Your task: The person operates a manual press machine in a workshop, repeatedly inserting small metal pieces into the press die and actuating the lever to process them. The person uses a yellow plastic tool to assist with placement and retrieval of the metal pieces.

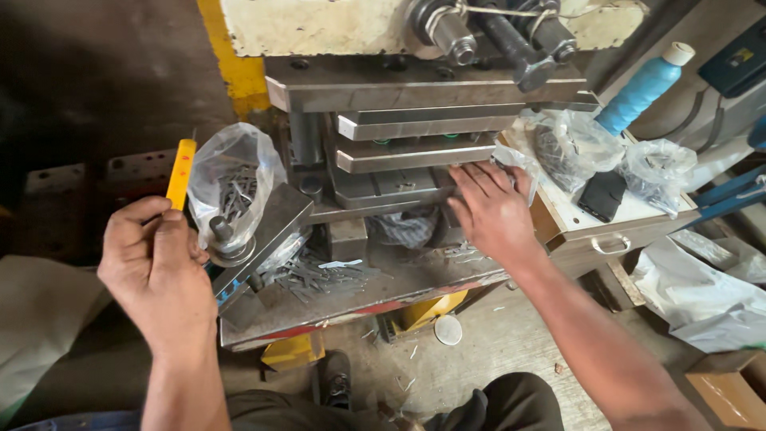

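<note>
Nearest the camera, the person's knees sit just below the press bed (351,307), a steel plate that serves as the landmark. Left of the bed, the left hand (155,267) is closed in a fist round a yellow-handled tool (181,172), which sticks up past the knuckles. Just right of that tool, on the bed's left corner, a clear plastic bag (231,179) of small dark metal pieces stands behind a bolt and washer; more loose metal strips (315,278) lie scattered on the bed.

At the bed's right end, the right hand (491,209) lies flat and open, fingers spread, gripping nothing, its fingertips touching the lower die plate (415,153) under the ram. Right of the bed, a small counter (594,227) with a drawer carries more bags of parts and a blue bottle (642,88).

As I judge it, the worst risk is the right fingers resting at the die gap: if the ram came down, they could be crushed. The sharp strips could cut a palm, and the bag near the edge could be knocked over.
</note>
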A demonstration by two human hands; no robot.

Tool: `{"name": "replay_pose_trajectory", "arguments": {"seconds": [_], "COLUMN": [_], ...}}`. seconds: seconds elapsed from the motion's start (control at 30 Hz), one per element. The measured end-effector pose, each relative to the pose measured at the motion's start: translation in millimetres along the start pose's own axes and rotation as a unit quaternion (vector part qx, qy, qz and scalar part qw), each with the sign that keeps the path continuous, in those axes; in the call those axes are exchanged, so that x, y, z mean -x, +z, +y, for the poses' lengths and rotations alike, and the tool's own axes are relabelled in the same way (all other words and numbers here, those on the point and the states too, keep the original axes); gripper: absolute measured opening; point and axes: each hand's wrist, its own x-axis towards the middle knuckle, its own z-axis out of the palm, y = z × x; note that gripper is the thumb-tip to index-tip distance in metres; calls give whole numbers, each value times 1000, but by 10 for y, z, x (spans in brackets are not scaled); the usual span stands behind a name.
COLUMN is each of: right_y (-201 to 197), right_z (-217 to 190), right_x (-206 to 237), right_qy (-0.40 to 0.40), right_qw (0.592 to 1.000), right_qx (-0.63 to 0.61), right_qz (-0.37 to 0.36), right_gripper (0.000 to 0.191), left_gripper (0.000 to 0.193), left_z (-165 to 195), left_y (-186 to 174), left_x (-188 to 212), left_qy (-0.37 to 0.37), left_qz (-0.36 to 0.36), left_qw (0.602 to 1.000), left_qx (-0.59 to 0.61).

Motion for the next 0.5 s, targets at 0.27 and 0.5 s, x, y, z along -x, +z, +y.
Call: {"name": "replay_pose_trajectory", "arguments": {"seconds": [0.27,0.5], "right_y": [-63,125], "right_z": [327,702], "right_x": [262,612], "right_qy": [49,242], "right_qw": [989,933], "right_qx": [-79,-131], "right_qz": [113,234], "right_gripper": [10,16], "left_gripper": [10,12], "left_z": [103,104], "left_y": [60,120], "left_x": [18,49], "left_qy": [0,-23], "left_qz": [7,10], "left_qw": [1000,1000], "left_qx": [-12,-8]}}
